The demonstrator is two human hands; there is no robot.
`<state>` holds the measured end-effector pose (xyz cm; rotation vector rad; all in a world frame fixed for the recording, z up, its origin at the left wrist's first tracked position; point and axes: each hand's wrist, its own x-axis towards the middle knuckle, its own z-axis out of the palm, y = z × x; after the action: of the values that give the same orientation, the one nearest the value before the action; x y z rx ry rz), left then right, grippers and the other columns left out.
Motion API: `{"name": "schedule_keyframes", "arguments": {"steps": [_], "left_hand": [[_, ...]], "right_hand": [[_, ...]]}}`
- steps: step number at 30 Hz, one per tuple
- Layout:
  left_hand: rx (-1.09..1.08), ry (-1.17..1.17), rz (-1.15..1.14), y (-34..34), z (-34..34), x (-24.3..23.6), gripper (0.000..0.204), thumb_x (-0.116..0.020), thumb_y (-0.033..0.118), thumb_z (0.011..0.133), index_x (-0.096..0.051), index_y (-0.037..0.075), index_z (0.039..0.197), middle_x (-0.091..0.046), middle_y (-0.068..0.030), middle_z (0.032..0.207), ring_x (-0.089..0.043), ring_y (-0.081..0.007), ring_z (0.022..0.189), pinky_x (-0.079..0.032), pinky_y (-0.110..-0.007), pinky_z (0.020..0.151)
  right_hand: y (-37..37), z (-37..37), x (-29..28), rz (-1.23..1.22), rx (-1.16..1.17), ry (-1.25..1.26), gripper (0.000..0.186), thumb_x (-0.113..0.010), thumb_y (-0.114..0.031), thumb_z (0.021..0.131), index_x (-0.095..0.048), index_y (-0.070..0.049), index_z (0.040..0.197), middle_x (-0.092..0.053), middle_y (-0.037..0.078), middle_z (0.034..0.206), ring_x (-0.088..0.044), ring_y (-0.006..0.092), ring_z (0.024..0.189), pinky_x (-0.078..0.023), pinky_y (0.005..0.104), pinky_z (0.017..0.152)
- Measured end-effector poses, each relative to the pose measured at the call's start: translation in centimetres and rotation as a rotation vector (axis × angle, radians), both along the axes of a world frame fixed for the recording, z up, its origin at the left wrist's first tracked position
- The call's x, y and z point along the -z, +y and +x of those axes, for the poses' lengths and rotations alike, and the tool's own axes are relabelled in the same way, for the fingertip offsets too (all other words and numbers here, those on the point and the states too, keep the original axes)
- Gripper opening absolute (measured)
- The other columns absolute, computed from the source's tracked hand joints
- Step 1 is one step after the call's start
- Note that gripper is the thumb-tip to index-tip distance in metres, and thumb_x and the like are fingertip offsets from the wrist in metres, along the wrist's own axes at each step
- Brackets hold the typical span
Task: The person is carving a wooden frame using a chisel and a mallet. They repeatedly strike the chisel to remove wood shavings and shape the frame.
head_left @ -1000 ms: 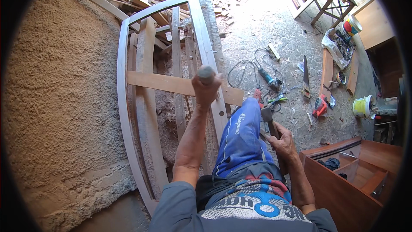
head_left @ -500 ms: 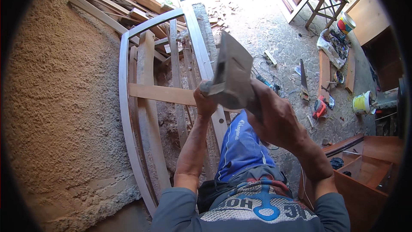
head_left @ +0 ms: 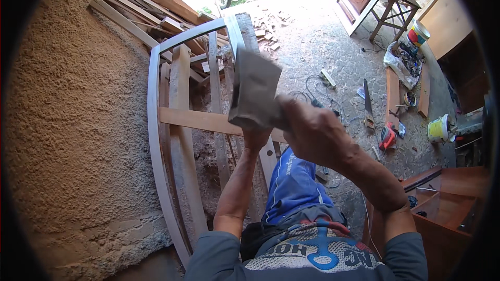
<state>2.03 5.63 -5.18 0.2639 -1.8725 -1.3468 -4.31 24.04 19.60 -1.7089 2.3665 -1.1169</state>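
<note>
My right hand point(head_left: 325, 135) is wrapped round the handle of a hatchet, raised in front of me. The broad grey hatchet head point(head_left: 255, 88) points up and left, blurred along its edges. Behind and just below it, my left hand point(head_left: 255, 138) is closed at a wooden crosspiece point(head_left: 200, 120). The hatchet head hides the left fingertips and the round-ended handle they grip. That crosspiece spans a long wooden frame point(head_left: 153, 104) with a curved far end. Other beams point(head_left: 179, 93) lie beneath the frame.
Rough wall point(head_left: 78, 114) on the left; a lumber pile point(head_left: 151, 8) at far left. On the floor right: a handsaw point(head_left: 367, 101), a red power tool point(head_left: 387, 136), cables point(head_left: 312, 86), planks point(head_left: 392, 88), a yellow-and-white bucket point(head_left: 439, 128). Wooden cabinet point(head_left: 437, 234) near right.
The hatchet and my right hand have moved left and slightly down, so the head now covers the top of my left hand and the grey handle end seen before. The view has shifted slightly.
</note>
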Motion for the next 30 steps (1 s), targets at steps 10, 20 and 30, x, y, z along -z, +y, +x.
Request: {"name": "schedule_keyframes", "arguments": {"steps": [10,20,30], "left_hand": [[-0.054,-0.253,-0.562,-0.6,0.0,1.2,0.034,-0.074,0.029,0.084,-0.068,0.008,0.110,-0.069,-0.0148,0.105,-0.065,-0.0394,0.100,-0.049,-0.051,0.089],[0.015,-0.188,-0.328,0.2,0.9,1.1,0.032,-0.072,0.022,0.090,-0.061,0.004,0.113,-0.066,-0.0132,0.102,-0.067,-0.0319,0.098,-0.052,-0.041,0.085],[-0.358,-0.051,-0.225,0.8,-1.0,-5.5,0.022,-0.077,0.012,0.087,-0.056,0.006,0.082,-0.055,-0.0034,0.073,-0.055,-0.0204,0.065,-0.046,-0.037,0.061]], "right_hand": [[0.3,0.0,0.4,0.087,0.011,-0.060,0.022,-0.057,-0.001,0.087,-0.047,-0.002,0.107,-0.065,0.022,0.080,-0.069,0.0431,0.074,-0.053,0.0512,0.060],[1.5,0.1,5.9,0.243,-0.021,-0.116,0.021,-0.054,-0.004,0.091,-0.051,-0.003,0.112,-0.067,0.021,0.086,-0.069,0.0429,0.077,-0.054,0.0510,0.060],[8.7,3.9,6.9,-0.081,0.228,-0.319,0.043,-0.067,-0.010,0.089,-0.052,-0.002,0.129,-0.070,0.023,0.096,-0.071,0.0427,0.085,-0.057,0.0462,0.069]]}}
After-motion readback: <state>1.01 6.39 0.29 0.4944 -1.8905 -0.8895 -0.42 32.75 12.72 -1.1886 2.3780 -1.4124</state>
